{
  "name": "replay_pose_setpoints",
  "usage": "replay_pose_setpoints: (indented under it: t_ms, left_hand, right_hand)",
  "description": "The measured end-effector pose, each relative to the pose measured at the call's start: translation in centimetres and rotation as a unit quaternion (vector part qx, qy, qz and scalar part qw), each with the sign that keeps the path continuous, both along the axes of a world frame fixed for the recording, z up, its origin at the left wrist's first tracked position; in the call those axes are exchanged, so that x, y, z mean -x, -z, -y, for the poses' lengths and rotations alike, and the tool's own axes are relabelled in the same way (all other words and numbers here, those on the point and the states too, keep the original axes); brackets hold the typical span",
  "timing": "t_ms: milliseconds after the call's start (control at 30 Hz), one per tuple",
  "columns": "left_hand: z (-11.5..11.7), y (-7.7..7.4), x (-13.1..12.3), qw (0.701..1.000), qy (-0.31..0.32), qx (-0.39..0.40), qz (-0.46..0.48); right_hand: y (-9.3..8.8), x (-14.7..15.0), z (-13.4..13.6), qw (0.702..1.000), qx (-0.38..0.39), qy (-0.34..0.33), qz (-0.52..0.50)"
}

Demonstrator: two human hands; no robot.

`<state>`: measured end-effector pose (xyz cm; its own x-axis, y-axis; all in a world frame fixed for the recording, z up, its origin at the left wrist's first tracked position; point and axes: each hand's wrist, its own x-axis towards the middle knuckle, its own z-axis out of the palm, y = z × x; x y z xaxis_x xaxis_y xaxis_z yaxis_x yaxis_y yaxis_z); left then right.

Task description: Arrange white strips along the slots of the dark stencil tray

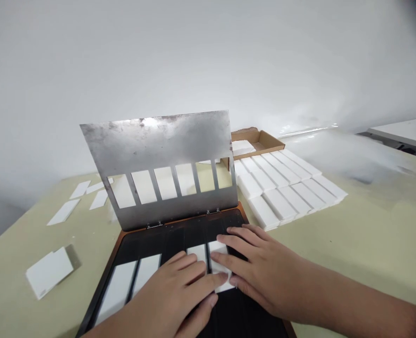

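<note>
Left hand (169, 295) and right hand (260, 274) close together but apart, neither clamped, fingers stretched flat over a pair of white rectangular strips (217, 256) set in the slots of an orange-edged black tray (243, 211). Those strips directly beneath both hands' fingertips, at the middle of the tray. Likely best handling: fingertips flat, pressure even, each strip kept square in its slot and clear of its neighbour. Two more white strips (118, 291) in slots just left of the left hand. Dull steel hinged plate with a row of rectangular windows (155, 145) raised at the tray's far edge. Beyond it, toward the desk's far right, rows of thick white rectangular blocks (285, 188) and an open brown cardboard box (260, 141). Loose white strips (79, 189) and a white rectangular card (49, 272) toward the left edge of the pale green desk (370, 244).
</note>
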<state>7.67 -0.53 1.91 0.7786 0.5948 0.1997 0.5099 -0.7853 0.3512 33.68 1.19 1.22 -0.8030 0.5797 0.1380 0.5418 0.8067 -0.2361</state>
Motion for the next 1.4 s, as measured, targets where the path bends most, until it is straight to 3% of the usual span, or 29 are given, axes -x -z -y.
replay_pose_setpoints:
  t_ms: [1400]
  left_hand:
    - [-0.14, 0.49, 0.21, 0.999, 0.011, 0.046, -0.023]
  right_hand:
    - [-0.18, -0.48, 0.12, 0.999, -0.022, -0.004, 0.04]
